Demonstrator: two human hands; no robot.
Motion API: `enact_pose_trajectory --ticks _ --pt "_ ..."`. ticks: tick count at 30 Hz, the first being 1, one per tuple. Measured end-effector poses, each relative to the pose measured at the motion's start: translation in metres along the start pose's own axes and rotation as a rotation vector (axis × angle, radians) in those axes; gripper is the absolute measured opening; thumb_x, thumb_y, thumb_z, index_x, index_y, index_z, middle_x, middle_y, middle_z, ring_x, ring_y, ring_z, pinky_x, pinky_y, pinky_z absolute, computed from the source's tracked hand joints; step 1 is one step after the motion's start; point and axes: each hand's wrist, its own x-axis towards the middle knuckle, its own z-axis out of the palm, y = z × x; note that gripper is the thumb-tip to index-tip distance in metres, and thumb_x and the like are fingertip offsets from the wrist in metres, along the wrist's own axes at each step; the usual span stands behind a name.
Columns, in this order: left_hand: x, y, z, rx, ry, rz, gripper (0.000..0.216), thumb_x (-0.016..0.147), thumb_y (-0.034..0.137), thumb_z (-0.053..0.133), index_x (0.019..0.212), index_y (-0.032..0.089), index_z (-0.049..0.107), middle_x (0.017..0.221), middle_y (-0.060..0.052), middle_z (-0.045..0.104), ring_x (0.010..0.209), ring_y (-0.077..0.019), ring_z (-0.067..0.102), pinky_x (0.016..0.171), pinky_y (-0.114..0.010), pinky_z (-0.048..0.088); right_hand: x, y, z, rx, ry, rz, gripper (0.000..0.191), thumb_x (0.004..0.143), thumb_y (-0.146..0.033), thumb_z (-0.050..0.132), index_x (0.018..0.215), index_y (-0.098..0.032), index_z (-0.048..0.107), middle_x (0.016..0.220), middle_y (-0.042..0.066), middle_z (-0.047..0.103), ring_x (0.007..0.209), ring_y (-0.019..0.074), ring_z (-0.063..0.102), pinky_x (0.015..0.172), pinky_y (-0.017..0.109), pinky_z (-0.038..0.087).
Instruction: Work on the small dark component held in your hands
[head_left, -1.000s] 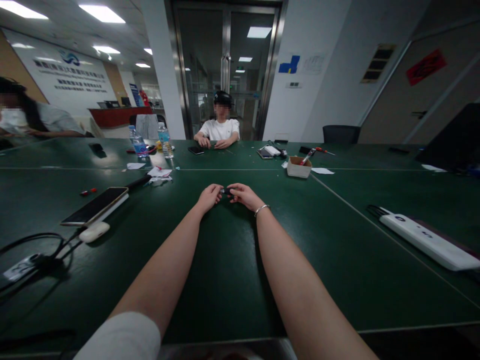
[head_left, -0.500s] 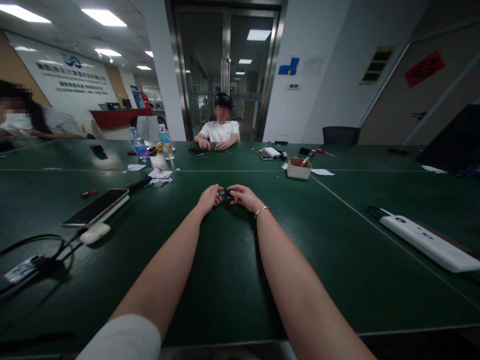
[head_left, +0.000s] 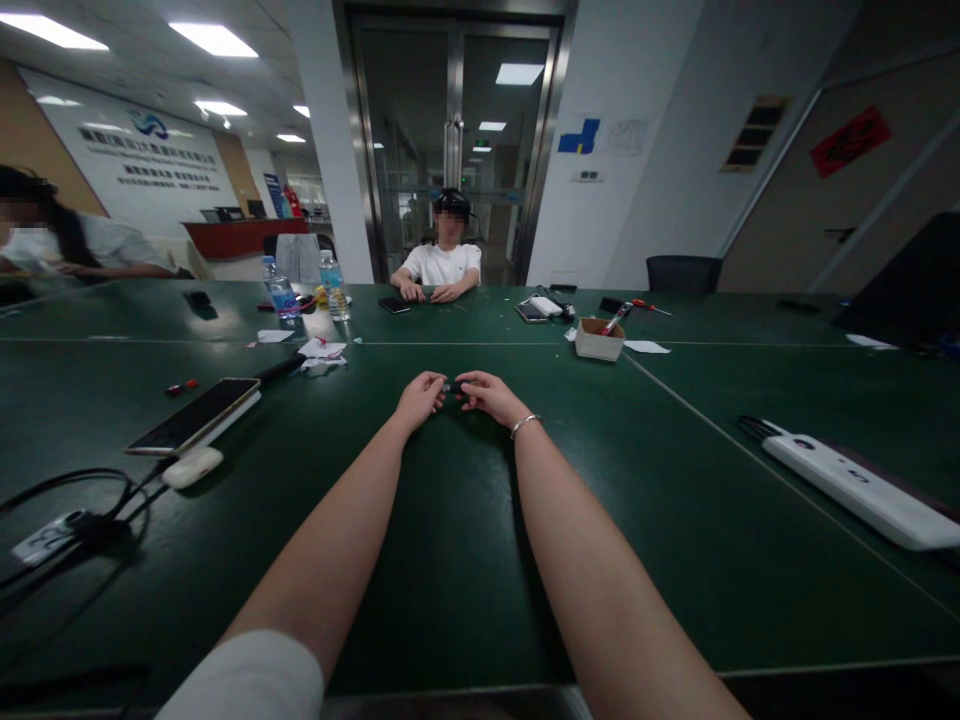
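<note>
A small black stick with a pale, metal-looking end (head_left: 453, 388), much like a USB stick, is held between my two hands above the green table (head_left: 465, 560). My left hand (head_left: 421, 402) pinches its left, paler end between thumb and fingers. From the other side, my right hand (head_left: 489, 396) has its black end between thumb and forefinger; a silver bracelet (head_left: 526, 425) circles that wrist. The fingers cover much of the stick, so its exact kind is hard to make out.
To the left lie a phone (head_left: 196, 413), a white case (head_left: 193, 467) and black cables (head_left: 90, 525). A small box (head_left: 598, 343) and white power bank (head_left: 859, 483) are to the right. Bottles (head_left: 332, 285) stand farther back. A person (head_left: 442, 262) sits opposite.
The camera view has shifted very slightly. My left fingers have closed a little more around the stick's pale end; both hands stay in nearly the same place.
</note>
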Motion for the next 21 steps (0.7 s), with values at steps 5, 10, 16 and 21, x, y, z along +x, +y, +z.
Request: enact_pose_trajectory --ticks 5,10,16,21 --pt "0.0009 -0.0014 -0.0007 -0.024 0.0 -0.012 0.019 0.084 0.027 0.053 0.098 0.016 0.06 0.07 0.0 0.058 0.052 -0.0082 0.053 0.045 -0.019 0.039 -0.0006 -0.0005 0.0007 0.006 0.006 0.005 0.019 0.076 -0.013 0.067 0.094 -0.015 0.064 0.063 -0.002 0.063 0.048 0.005 0.051 0.057 0.022 0.057" --pt "0.0017 -0.0037 -0.0016 -0.003 -0.011 0.03 0.021 0.081 0.029 0.055 0.097 0.017 0.061 0.067 0.001 0.056 0.052 -0.0085 0.05 0.045 -0.019 0.038 -0.0011 -0.0014 0.0014 0.009 0.007 0.01 0.019 0.077 -0.011 0.065 0.095 -0.015 0.063 0.064 -0.001 0.064 0.047 0.0047 0.052 0.057 0.022 0.057" --pt "-0.0024 0.003 -0.0007 -0.045 -0.016 -0.009 0.022 0.085 0.032 0.049 0.094 0.017 0.061 0.066 0.0 0.056 0.053 -0.0094 0.05 0.045 -0.019 0.037 -0.0018 -0.002 0.0019 0.009 0.003 0.001 0.018 0.076 -0.011 0.067 0.093 -0.015 0.064 0.061 -0.002 0.062 0.049 0.0061 0.054 0.056 0.022 0.057" --pt "-0.0033 0.0029 -0.0006 -0.022 -0.004 0.053 0.02 0.077 0.028 0.06 0.093 0.017 0.063 0.071 -0.001 0.058 0.061 -0.0114 0.054 0.047 -0.02 0.04 -0.002 -0.0027 0.0021 0.013 0.008 0.013 0.017 0.077 -0.01 0.065 0.093 -0.016 0.064 0.062 -0.002 0.064 0.047 0.0053 0.053 0.056 0.022 0.057"
